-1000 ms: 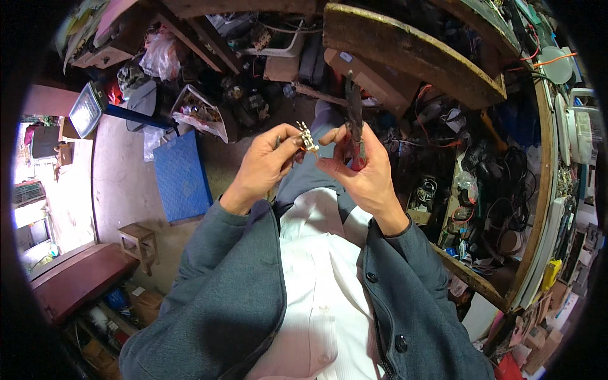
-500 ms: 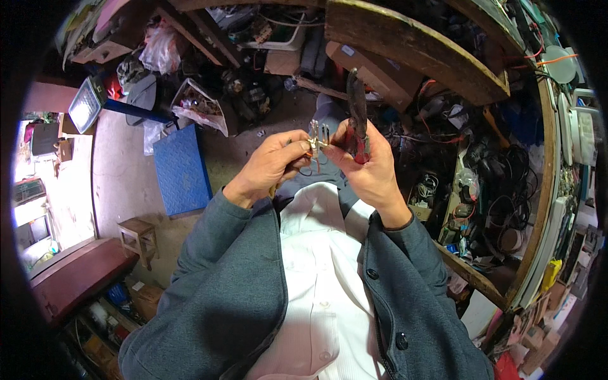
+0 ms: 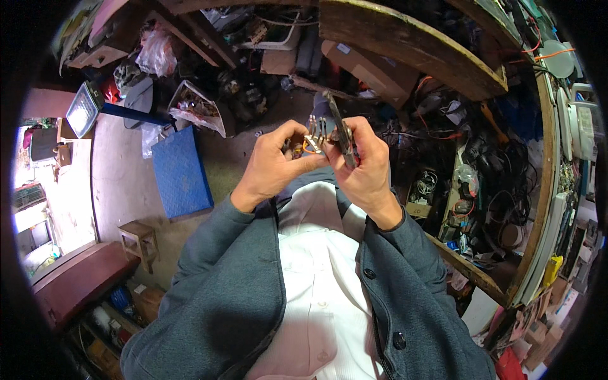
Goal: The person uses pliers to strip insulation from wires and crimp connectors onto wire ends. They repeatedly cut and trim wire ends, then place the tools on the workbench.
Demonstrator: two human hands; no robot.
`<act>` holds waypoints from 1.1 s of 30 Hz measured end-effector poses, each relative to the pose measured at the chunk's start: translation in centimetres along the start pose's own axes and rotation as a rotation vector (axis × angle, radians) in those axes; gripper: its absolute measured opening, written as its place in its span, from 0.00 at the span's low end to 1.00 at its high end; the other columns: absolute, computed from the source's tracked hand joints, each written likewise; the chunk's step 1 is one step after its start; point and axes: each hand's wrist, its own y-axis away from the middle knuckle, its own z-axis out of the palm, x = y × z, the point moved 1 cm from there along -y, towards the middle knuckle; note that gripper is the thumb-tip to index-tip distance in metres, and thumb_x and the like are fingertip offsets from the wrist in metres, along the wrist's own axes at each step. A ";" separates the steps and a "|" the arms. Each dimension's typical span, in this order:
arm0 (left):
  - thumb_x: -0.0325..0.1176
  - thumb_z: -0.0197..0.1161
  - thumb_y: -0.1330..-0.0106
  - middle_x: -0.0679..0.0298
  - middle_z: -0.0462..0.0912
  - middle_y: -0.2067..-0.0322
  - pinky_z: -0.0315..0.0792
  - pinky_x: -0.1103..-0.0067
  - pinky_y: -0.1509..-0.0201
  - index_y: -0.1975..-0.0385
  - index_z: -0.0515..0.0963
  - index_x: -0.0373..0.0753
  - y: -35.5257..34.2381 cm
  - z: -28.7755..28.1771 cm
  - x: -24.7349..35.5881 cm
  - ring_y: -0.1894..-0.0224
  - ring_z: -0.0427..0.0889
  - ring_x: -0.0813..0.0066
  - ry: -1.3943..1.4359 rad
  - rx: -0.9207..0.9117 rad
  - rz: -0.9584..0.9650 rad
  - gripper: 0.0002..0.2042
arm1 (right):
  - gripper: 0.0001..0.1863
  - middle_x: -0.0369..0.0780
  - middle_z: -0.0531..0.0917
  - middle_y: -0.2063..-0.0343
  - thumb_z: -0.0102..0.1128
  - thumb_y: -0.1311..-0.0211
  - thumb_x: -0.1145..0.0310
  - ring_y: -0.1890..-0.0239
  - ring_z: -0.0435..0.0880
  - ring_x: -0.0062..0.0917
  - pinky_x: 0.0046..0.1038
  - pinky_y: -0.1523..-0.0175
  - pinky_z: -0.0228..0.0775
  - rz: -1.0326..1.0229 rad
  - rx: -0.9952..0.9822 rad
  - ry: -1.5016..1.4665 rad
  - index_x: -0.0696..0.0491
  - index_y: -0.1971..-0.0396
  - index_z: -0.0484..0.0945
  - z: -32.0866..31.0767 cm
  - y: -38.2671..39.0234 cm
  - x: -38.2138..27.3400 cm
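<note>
My left hand (image 3: pixel 267 161) is closed at chest height, thumb and fingers pinching a small metal piece with upright prongs (image 3: pixel 314 142). It looks like the inner part of an electric plug; a bit of orange shows on it. Close beside it, my right hand (image 3: pixel 371 172) is wrapped round dark pliers (image 3: pixel 342 132) with red on the grips. They point up and slightly away, almost touching the prongs. My right fingertips are partly hidden behind the tool, so I cannot tell whether they also touch the metal piece.
A lit lamp (image 3: pixel 84 111) on a blue post stands at the left, by a blue board (image 3: pixel 182 172) and a small wooden stool (image 3: pixel 139 242). Ahead are an open box of scraps (image 3: pixel 199 109) and a wooden beam (image 3: pixel 411 45). Cables (image 3: pixel 510 212) crowd the right side.
My left hand has turned, its thumb now stretched along below the pronged piece. The pliers have tilted and dropped lower in my right hand, closer to the prongs.
</note>
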 end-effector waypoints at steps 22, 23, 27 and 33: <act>0.47 0.44 0.18 0.74 0.71 0.82 0.54 0.86 0.79 0.66 0.82 0.32 -0.3 -0.9 -1.5 0.83 0.62 0.90 0.241 0.117 -0.129 0.26 | 0.10 0.30 0.75 0.75 0.66 0.37 0.79 0.74 0.72 0.11 0.18 0.69 0.67 0.211 0.089 -0.131 0.55 0.63 0.73 0.0 0.1 0.8; 0.47 0.44 0.18 0.72 0.74 0.81 0.53 0.86 0.79 0.65 0.83 0.32 -0.3 -1.1 -1.4 0.84 0.62 0.90 0.266 0.104 -0.128 0.26 | 0.09 0.29 0.74 0.75 0.66 0.36 0.79 0.73 0.72 0.10 0.17 0.69 0.66 0.223 0.084 -0.173 0.55 0.63 0.73 0.0 0.1 0.9; 0.47 0.43 0.18 0.63 0.84 0.74 0.53 0.87 0.82 0.58 0.83 0.29 -0.4 -1.6 -0.9 0.86 0.60 0.90 0.348 0.137 -0.144 0.26 | 0.09 0.28 0.73 0.74 0.66 0.34 0.79 0.73 0.71 0.09 0.15 0.68 0.65 0.209 0.102 -0.232 0.54 0.64 0.72 -0.6 -0.3 0.9; 0.44 0.42 0.17 0.55 0.90 0.60 0.52 0.89 0.84 0.48 0.79 0.26 -0.6 -3.4 -1.4 0.88 0.58 0.92 0.394 0.200 -0.070 0.25 | 0.08 0.30 0.77 0.72 0.66 0.33 0.77 0.69 0.74 0.12 0.18 0.64 0.69 0.219 0.162 -0.281 0.55 0.63 0.73 -2.6 -1.2 0.4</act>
